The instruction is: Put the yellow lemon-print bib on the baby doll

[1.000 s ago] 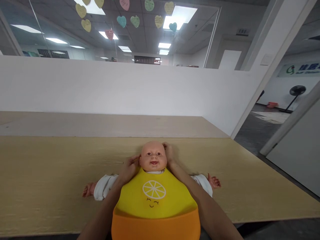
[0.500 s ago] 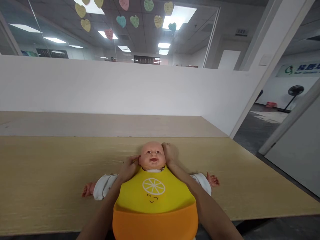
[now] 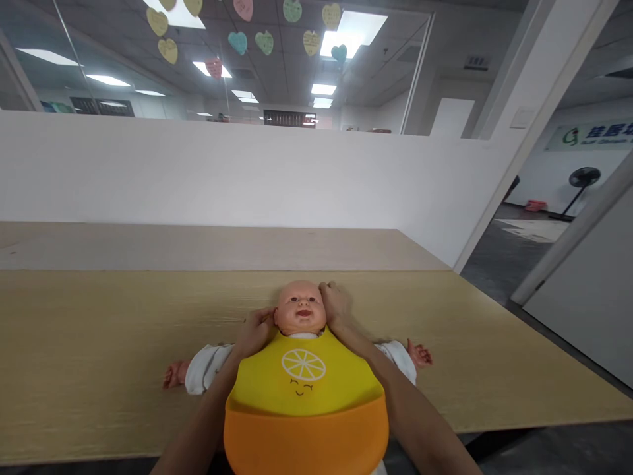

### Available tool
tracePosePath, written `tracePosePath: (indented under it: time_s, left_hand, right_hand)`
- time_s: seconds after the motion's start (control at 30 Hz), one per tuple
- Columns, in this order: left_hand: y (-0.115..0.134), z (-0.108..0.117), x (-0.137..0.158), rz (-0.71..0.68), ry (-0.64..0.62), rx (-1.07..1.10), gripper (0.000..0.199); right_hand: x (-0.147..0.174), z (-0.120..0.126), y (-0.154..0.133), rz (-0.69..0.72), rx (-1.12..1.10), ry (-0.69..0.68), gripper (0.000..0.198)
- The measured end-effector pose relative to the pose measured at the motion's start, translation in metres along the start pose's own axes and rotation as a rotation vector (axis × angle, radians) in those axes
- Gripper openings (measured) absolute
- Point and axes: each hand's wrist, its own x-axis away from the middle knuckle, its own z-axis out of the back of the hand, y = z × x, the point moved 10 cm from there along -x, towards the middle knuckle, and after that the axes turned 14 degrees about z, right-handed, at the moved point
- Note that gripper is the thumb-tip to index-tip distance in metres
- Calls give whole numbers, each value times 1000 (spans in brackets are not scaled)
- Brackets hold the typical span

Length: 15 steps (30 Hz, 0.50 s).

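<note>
Two hands, apart: left hand (image 3: 256, 330) and right hand (image 3: 336, 305), one at each side of the doll's (image 3: 300, 313) head, fingertips partly hidden, grip cannot be told. One doll, face up on the table (image 3: 99, 343), arms spread, yellow bib (image 3: 303, 399) with orange pocket (image 3: 305, 439) over its chest; beyond, one white wall (image 3: 247, 175).

So there's a pale yellow wood-grain table (image 3: 99, 349) spreading out both sides of the grip, with a flat greyish-beige panel (image 3: 208, 247) beyond it. Straight ahead past the grip is a plain white wall (image 3: 222, 171), then clear glass (image 3: 277, 82) above, dotted with pastel heart-shaped paper notes (image 3: 168, 50). Way off right of the grip: a black standing fan (image 3: 584, 177) and some small red container (image 3: 535, 206).
</note>
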Motion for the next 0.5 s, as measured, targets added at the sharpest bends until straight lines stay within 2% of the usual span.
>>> tracePosePath:
  time_s: [0.2,0.27,0.37,0.43,0.5]
  left_hand:
    - [-5,-3,-5,11,-28,-25,31]
    - [-11,5,-7,48,28,4,32]
    - [-20,21,-7,113,150,115,35]
    - [-19,25,-3,112,156,260,45]
    - [-10,27,5,73,123,413,57]
  right_hand:
    - [0,0,4,-44,-24,20,28]
    - [0,3,15,-110,-90,60,28]
    - [1,15,38,-208,-288,201,32]
    - [3,29,51,-222,-482,348,34]
    - [7,49,57,-161,-727,510,34]
